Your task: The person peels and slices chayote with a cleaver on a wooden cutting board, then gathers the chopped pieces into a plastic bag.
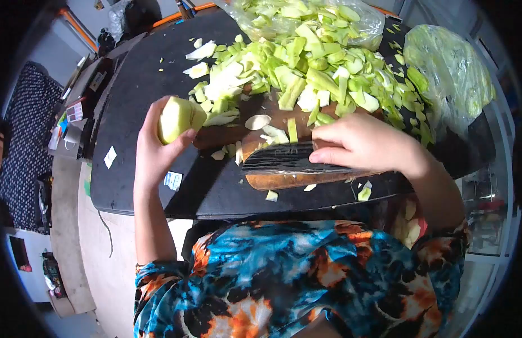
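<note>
My left hand [159,132] is wrapped round a pale green, peeled fruit or vegetable [179,119], held above the left part of the dark table. In my right hand [351,143] is a wide knife with a dark, streaked blade [283,159], lying over the wooden cutting board [283,181]. The blade points left. Beyond the knife, a large heap of cut green pieces [317,67] covers the back of the board. A thin green strip [292,130] and a pale oval slice [257,121] lie just behind the blade.
A clear plastic bag with green contents [449,73] stands at the right. Another plastic bag [368,28] lies under pieces at the back. Small scraps and a blue-white label [172,180] lie on the black table [131,84]. Shelves with items are at far left.
</note>
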Motion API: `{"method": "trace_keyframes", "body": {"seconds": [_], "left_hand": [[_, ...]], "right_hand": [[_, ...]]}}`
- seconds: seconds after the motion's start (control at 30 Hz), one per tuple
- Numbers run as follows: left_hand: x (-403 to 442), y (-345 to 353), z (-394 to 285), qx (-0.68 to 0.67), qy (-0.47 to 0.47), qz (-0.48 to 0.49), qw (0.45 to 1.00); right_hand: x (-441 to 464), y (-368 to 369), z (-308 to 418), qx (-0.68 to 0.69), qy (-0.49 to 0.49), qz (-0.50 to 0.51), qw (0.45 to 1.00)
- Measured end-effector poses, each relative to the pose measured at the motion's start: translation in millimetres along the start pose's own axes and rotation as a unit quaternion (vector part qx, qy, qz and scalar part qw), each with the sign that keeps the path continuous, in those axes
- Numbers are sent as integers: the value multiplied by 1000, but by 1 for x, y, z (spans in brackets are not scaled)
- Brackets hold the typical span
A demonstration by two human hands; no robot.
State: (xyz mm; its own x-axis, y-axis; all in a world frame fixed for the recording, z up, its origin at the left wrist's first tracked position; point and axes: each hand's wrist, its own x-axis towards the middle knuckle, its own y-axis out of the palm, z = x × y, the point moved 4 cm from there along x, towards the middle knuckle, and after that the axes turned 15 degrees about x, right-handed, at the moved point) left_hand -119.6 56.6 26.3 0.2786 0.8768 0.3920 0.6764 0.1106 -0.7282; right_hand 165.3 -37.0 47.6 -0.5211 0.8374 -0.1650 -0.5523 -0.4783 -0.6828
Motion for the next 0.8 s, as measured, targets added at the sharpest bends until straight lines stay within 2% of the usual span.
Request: {"method": "trace_keyframes", "body": {"seconds": [0.03, 0.07, 0.13, 0.17, 0.23, 0.27, 0.3, 0.37, 0.43, 0.47, 0.57, 0.63, 0.7, 0.77, 0.8], "left_hand": [[-1, 1, 2, 10, -6, 9, 1000], [-2, 3, 2, 10, -5, 12, 1000], [-2, 8, 6, 5, -1, 4, 1000], [-2, 11, 6, -2, -17, 3, 1000], [-1, 14, 10, -1, -4, 0, 1000], [0, 15, 11, -10, -10, 11, 1000], [0, 17, 12, -19, -17, 24, 999], [-1, 22, 10, -30, -18, 45, 998], [0, 26, 6, -30, -2, 50, 998], [0, 29, 2, -15, 20, 64, 998], [0, 37, -20, 10, 95, 102, 990], [3, 46, -41, -11, 142, 125, 982], [8, 66, -53, 54, 345, 9, 937], [13, 79, -74, 112, 411, -24, 905], [14, 84, -83, 109, 418, -11, 902]], "right_hand": [[9, -6, -5, -11, -1, 16, 1000], [18, -14, -18, 6, -16, -14, 1000], [37, -48, -48, -105, 20, -118, 987], [44, -73, -63, -218, 22, -207, 954], [45, -117, -67, -336, 30, -323, 884], [39, -132, -62, -394, 40, -355, 847], [35, -149, -63, -390, 19, -372, 842], [26, -175, -66, -337, -31, -393, 855], [16, -184, -57, -206, -31, -396, 894], [8, -184, -58, -62, 135, -343, 927], [-2, -159, -51, -189, 56, -264, 944], [-7, -132, -45, -148, 52, -273, 949], [-10, -113, -32, -67, 93, -245, 963], [-14, -100, -25, 57, 109, -205, 971], [-15, -91, -24, 91, 99, -226, 965]]}}
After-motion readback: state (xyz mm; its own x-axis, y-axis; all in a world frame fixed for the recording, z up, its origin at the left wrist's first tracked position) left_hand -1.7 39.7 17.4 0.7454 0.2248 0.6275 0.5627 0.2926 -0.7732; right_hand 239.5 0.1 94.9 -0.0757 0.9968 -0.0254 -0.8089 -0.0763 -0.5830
